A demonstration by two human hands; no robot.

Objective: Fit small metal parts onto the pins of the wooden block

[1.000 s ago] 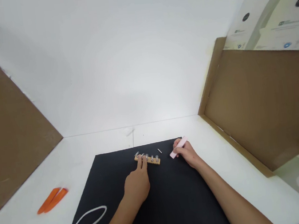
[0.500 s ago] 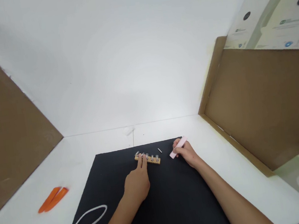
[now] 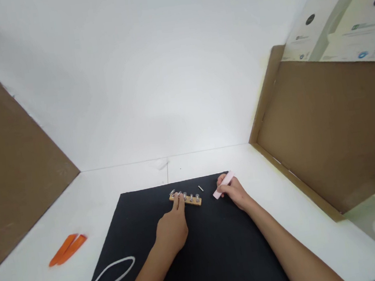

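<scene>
My left hand (image 3: 173,227) reaches over a narrow wooden strip (image 3: 187,200) with several small shiny metal-and-clear posts on it. Two of its fingers are stretched out and touch the strip's left half, hiding part of it; the other fingers are mostly out of sight. At the strip's left end, one small shiny piece (image 3: 172,192) leans at a slant. My right hand (image 3: 234,193) is closed around a flat pale pink bar (image 3: 226,180), held tilted above the mat. Between the strip and this hand lies a small thin metal pin (image 3: 200,188).
A black mat (image 3: 215,247) covers the middle of the white table (image 3: 100,184). A white cord loop (image 3: 120,261) crosses its lower left. Orange strips (image 3: 67,250) lie further left. A small clear piece (image 3: 160,163) sits behind the mat. Brown cardboard panels (image 3: 327,131) flank both sides.
</scene>
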